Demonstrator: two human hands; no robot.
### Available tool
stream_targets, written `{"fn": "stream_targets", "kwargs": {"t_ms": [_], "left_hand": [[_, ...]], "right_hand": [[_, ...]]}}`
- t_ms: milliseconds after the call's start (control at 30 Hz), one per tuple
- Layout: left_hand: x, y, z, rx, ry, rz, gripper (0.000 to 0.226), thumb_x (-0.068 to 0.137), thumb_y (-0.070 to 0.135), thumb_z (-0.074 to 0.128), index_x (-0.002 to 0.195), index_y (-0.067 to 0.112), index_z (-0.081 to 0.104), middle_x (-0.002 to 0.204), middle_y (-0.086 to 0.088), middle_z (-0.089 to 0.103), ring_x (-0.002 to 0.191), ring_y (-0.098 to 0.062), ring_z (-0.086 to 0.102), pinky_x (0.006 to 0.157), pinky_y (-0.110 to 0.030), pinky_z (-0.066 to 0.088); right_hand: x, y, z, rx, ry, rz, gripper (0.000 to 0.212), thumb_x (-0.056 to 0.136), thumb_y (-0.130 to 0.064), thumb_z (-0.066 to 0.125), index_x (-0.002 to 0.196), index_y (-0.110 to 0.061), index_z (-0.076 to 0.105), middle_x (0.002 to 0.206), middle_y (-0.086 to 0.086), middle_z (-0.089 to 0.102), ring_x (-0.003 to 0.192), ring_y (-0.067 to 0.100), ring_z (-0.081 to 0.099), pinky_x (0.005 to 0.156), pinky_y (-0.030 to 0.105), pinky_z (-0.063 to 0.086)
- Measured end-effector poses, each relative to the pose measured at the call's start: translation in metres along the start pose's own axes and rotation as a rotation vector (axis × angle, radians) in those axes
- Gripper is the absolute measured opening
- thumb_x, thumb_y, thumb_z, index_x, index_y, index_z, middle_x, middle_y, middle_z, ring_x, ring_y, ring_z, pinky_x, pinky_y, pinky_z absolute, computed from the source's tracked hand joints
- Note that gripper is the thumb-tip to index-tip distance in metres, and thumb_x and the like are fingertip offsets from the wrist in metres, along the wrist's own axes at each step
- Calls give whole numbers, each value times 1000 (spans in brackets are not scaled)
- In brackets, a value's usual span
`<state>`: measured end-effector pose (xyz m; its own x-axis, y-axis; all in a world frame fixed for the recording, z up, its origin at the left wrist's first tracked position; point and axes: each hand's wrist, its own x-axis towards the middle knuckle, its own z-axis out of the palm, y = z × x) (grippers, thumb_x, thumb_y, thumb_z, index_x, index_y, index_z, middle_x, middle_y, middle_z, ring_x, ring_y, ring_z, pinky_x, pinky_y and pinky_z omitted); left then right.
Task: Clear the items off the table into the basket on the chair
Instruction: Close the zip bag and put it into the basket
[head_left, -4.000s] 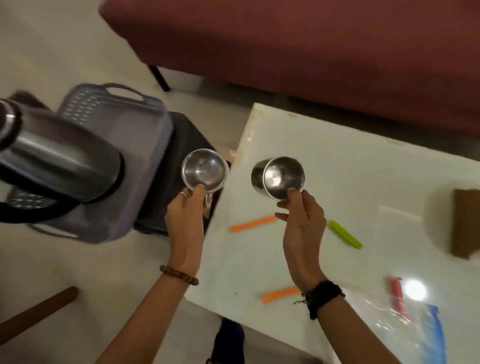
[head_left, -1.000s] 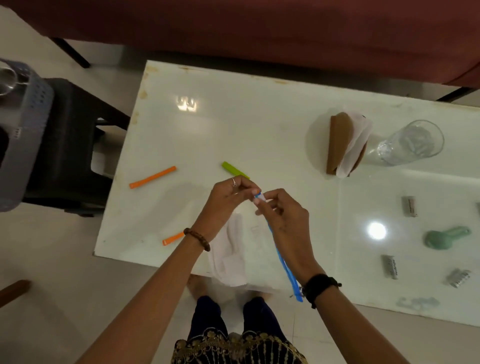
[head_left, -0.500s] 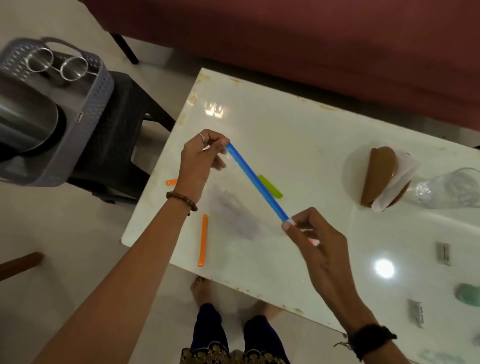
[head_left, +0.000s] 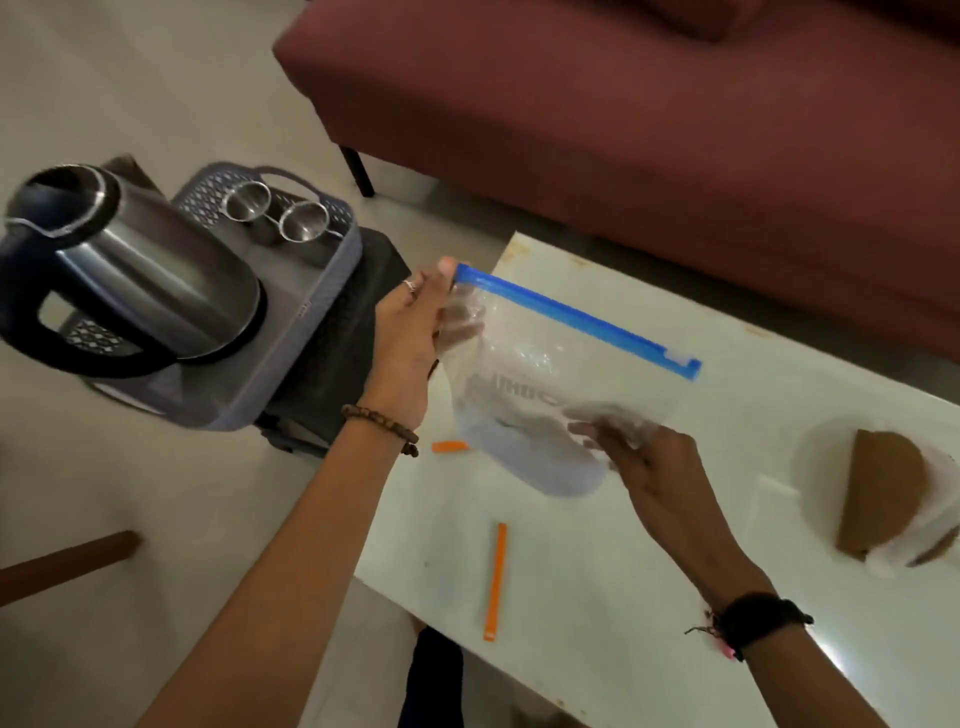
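A clear plastic zip bag (head_left: 545, 384) with a blue seal strip hangs above the white table (head_left: 597, 597). My left hand (head_left: 410, 343) pinches its upper left corner by the strip. My right hand (head_left: 660, 467) grips the bag's lower right edge. The grey basket (head_left: 332, 291) sits on a black chair (head_left: 337, 364) left of the table and holds a steel kettle (head_left: 135, 280) and two steel cups (head_left: 280, 213). Two orange clips lie on the table, a long orange clip (head_left: 496, 587) near the front edge and a short orange clip (head_left: 451, 446) partly under the bag.
A brown napkin holder (head_left: 872, 499) with white napkins stands at the table's right. A maroon sofa (head_left: 649, 114) runs behind the table. A wooden leg (head_left: 62, 566) shows on the floor at the lower left.
The bag has been lifted and swung left toward the basket. My right hand has let go of the blue strip's end and now holds the bag's lower edge.
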<state>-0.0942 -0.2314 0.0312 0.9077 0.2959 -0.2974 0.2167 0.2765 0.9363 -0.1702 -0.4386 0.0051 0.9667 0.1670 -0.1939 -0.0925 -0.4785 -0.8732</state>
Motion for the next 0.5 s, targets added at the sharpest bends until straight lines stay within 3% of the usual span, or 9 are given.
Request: {"fn": "stream_targets", "kwargs": {"t_ms": [133,200,267,367,433,500], "left_hand": [[22,1,-56,-110,342,-64,18,93,26,48,106,19,58,112,-1,59,105,-10,55,91,-29,44],[28,-4,-80,-129,387,-201,26,93,29,48,117,20,52,127,-3,53,120,-16,48,98,-34,39],[37,-6,-101,-158,329,-337,39,92,37,47,127,21,49,135,-5,49,126,-21,44,96,-38,40],[58,1,-121,-331,118,-470,45,86,50,48,123,25,53,130,-7,55,121,-24,51,89,-46,49],[78,10,-133,-508,13,-458,50,84,54,47,123,22,55,127,-9,59,117,-27,56,85,-48,55],[100,19,-141,-601,-3,-387,46,89,47,45,124,19,54,127,-9,60,118,-27,56,88,-45,54]], "right_hand": [[49,-42,38,-26,-7,-58,23,97,-19,47,106,-21,69,97,-1,75,94,18,69,82,50,53],[73,-70,56,5,4,-129,27,96,-26,45,109,-20,68,100,-1,74,95,16,69,82,48,54],[100,-100,76,72,-1,-186,30,94,-23,44,115,-18,65,100,2,73,96,19,69,83,50,54],[138,-135,103,144,-14,-249,28,97,-15,46,120,-9,62,106,10,70,102,24,66,90,49,52],[164,-153,120,109,-13,-334,28,97,-13,47,121,-8,61,112,10,69,106,22,64,94,43,51],[188,-164,135,7,-29,-412,26,97,-11,48,117,-7,64,108,13,71,101,25,65,89,43,51]]}}
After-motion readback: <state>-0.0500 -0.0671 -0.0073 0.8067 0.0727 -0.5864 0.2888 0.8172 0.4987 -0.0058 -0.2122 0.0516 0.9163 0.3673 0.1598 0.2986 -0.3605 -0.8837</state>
